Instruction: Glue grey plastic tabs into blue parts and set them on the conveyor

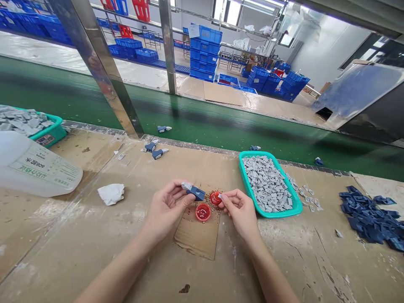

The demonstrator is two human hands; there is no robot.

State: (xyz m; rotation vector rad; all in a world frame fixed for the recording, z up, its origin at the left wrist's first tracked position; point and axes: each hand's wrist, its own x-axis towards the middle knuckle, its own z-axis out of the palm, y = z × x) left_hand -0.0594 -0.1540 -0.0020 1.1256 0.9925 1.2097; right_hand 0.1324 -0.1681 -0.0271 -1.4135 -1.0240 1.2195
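My left hand (166, 206) pinches a small blue plastic piece with a grey metal tab (193, 191), held above the workbench. My right hand (239, 208) has its fingers closed near two red bottle caps (203, 211), fingertips at the farther cap (215, 198); whether a tiny part is between them I cannot make out. The caps stand on a scrap of cardboard (197, 237) with small reddish specks scattered around them.
A teal tray of grey metal pieces (267, 184) stands right of my hands, loose grey pieces beside it. A heap of blue plastic parts (370, 216) lies far right. A crumpled white tissue (111, 193), a white jug (34, 166), another teal tray (31, 124) and a green conveyor belt (202, 122) lie left and behind.
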